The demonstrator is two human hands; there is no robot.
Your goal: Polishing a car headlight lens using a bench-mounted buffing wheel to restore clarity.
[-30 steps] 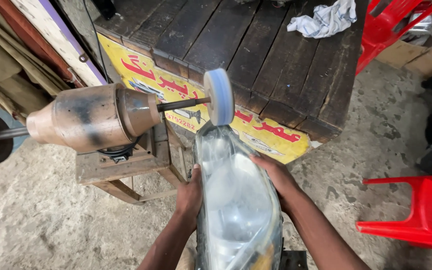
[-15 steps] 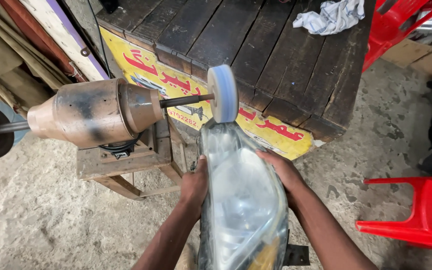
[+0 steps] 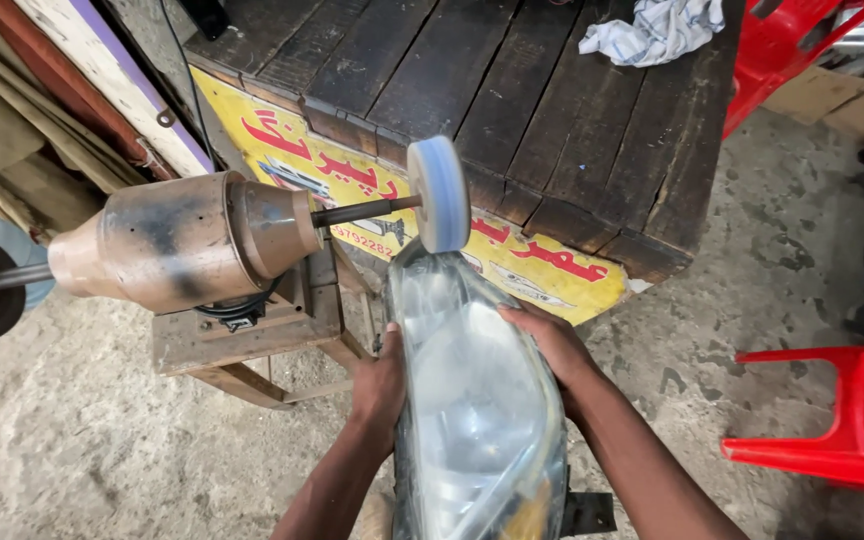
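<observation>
While both hands clasped a car headlight (image 3: 477, 400) from either side, its upper tip sat right under the pale blue-white buffing wheel (image 3: 439, 194), touching it or very nearly so. The left hand (image 3: 380, 385) wrapped the lamp's left edge with fingers curled behind the housing; the right hand (image 3: 550, 345) lay spread over the right edge, thumb on the clear lens. Both grips were closed firmly on the lamp, which was held upright and tilted toward the wheel. That wheel sat on a thin shaft coming out of a rusty, scorched motor (image 3: 187, 240), mounted on a low wooden stand (image 3: 237, 345). Underfoot was rough, dusty concrete floor (image 3: 72, 450). Behind stood a dark plank table (image 3: 512, 90) with a crumpled white rag (image 3: 657, 28) on top. Along the table's front edge ran a long yellow sign (image 3: 352, 175) with red lettering. Red plastic chairs (image 3: 832, 420) stood at the right.
</observation>
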